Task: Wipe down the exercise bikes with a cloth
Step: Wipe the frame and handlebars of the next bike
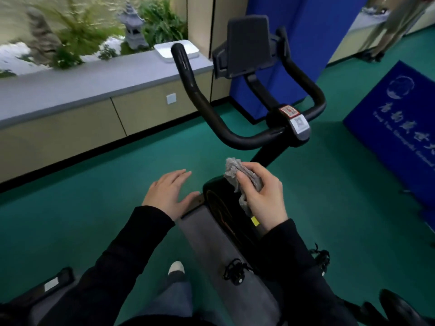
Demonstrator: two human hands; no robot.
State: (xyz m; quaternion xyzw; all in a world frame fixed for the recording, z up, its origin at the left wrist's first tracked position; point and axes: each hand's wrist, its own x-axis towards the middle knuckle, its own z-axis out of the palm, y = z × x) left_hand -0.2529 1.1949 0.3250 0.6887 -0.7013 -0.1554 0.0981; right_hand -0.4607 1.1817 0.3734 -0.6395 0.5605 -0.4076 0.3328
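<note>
My right grip [261, 196] is curled round the crumpled grey cloth [233, 171], holding it at the top of the black housing [219, 196] of the exercise bike [211, 243], below its handlebar [237, 137]. My left grip [168, 194] lies spread, fingers straight, just left of that housing.

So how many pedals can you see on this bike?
2. The left pedal sticks out beside the bike's grey body. The right pedal peeks out from behind the right sleeve, partly hidden.
</note>
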